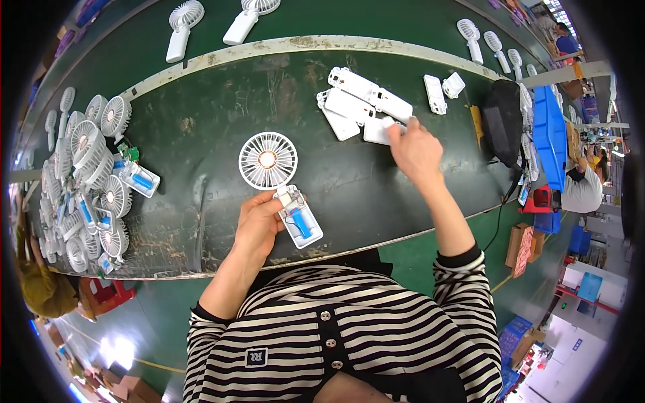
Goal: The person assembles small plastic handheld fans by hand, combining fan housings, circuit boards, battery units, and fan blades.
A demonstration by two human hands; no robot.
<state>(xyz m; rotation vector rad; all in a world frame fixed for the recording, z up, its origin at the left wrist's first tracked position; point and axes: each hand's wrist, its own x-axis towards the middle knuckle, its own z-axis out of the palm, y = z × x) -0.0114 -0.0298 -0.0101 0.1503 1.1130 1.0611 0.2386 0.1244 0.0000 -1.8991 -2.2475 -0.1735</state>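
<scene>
My left hand [254, 225] is closed round the neck of a white handheld fan [267, 160] near the table's front edge. The fan's round head lies away from me. Its handle shell [310, 232] is uncovered and shows a blue battery [300, 223] and thin wires. Farther right, my right hand [418, 153] pinches a white handle cover [377, 131] at the near side of a small pile. Several more white handle covers [353, 84] overlap there. My right fingertips are partly hidden behind the hand.
A heap of fans [94, 158] with bare batteries fills the left end of the dark table [201, 154]. Two loose white parts [435, 94] lie right of the pile, before a black bag [502, 121] and a blue bin [549, 138]. Finished-looking fans [180, 30] stand beyond the pale rail [295, 46].
</scene>
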